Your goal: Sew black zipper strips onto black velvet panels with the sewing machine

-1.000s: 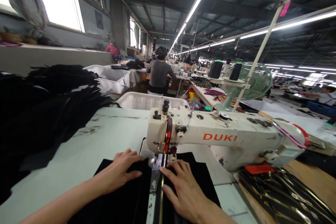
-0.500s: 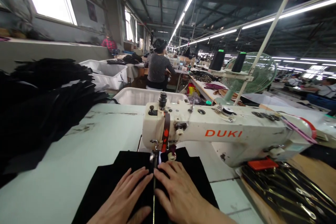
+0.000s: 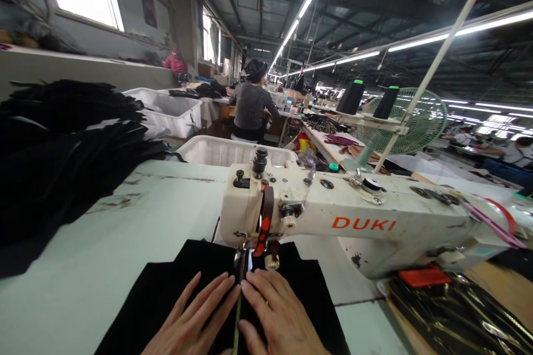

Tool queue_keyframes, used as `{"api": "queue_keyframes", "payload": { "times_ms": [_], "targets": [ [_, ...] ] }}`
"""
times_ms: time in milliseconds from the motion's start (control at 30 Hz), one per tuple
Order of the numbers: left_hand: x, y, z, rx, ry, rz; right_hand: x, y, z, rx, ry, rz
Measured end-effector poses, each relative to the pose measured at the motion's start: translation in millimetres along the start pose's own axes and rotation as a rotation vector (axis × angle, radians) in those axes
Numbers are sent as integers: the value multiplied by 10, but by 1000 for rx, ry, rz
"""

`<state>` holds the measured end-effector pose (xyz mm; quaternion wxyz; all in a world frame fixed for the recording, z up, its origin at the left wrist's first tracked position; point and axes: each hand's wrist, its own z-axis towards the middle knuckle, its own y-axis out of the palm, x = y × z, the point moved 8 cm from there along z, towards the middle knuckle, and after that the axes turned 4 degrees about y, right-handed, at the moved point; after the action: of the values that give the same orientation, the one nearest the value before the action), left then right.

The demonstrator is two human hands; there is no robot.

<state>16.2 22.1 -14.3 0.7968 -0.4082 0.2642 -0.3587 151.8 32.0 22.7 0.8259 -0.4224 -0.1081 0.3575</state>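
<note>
My left hand [image 3: 194,316] lies flat on a black fabric piece [image 3: 141,294], fingers stretched towards the needle area. On the other side, my right hand [image 3: 281,310] also presses the cloth flat, fingers slightly bent and thumb apart. Between the two hands runs a narrow zipper [image 3: 237,327] with gold-coloured teeth, leading up to the presser foot [image 3: 238,258]. The fabric extends under the head of the white sewing machine [image 3: 308,211], marked DUKI. A brown strap with red spots [image 3: 265,219] hangs at the machine's front. The needle tip is hidden.
Black cut fabric pieces [image 3: 62,150] are stacked high on the left of the pale table [image 3: 137,205]. Zippers with gold teeth [image 3: 462,316] and a red object [image 3: 425,275] lie at right. Beyond the machine are a white bin [image 3: 200,147], thread cones [image 3: 351,97], a fan [image 3: 428,122] and a seated co-worker [image 3: 252,105].
The view has shifted slightly, so the machine appears a little lower. Both hands stay flat beside the zipper; the fingertips are slightly farther from the presser foot.
</note>
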Motion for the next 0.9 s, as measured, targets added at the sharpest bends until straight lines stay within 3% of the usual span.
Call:
{"api": "queue_keyframes", "payload": {
  "times_ms": [167,333,467,700,800,900],
  "targets": [
    [17,-90,51,19,37,-4,-29,-107,13,118,-22,8],
    [59,-299,270,-77,-14,106,-32,-92,76,-34,-6,-8],
    [59,-399,340,-65,-42,137,23,-73,115,-18,64,18],
    [32,-247,213,-48,18,67,18,-28,98,-49,24,-3],
    [34,-131,119,-4,11,56,10,-63,112,26,2,-16],
    [-26,-5,24,1,-88,32,23,-63,106,117,13,-15]
  ]
}}
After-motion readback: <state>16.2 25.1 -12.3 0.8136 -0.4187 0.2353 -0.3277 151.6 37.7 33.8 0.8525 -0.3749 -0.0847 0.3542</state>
